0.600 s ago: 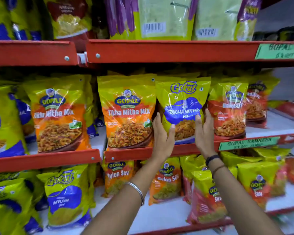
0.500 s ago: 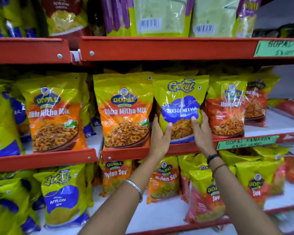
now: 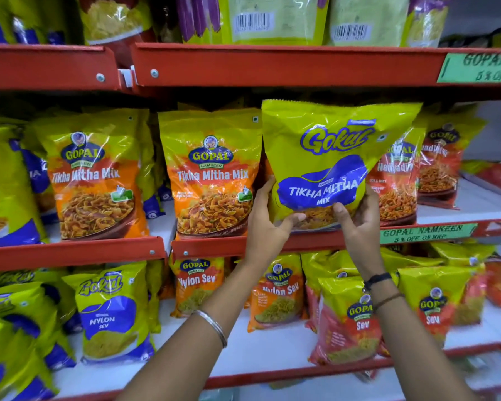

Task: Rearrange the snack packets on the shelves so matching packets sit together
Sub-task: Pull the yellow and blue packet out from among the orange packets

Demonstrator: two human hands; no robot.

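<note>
Both hands hold a yellow and blue Gokul Tikha Mitha Mix packet [image 3: 330, 157] by its lower corners, out in front of the middle shelf [image 3: 209, 248]. My left hand [image 3: 268, 224] grips the bottom left corner, my right hand [image 3: 359, 224] the bottom right. The packet leans toward me and covers part of a red Gopal Nadiyadi packet [image 3: 396, 183]. Left of it stand two orange Gopal Tikha Mitha Mix packets [image 3: 211, 175] [image 3: 90, 178]. More blue Gokul packets [image 3: 3, 183] stand at the far left of that shelf.
The lower shelf holds a Gokul Nylon Sev packet [image 3: 110, 314], orange Gopal Nylon Sev packets [image 3: 198, 285] and red Gopal Sev packets [image 3: 350, 319]. The red top shelf lip [image 3: 272, 65] overhangs the held packet. A green price label [image 3: 425, 233] sits on the middle shelf's edge.
The Gokul packet has come off the shelf toward me, looming larger and tilted forward. Both hands have shifted from its sides to gripping its bottom corners.
</note>
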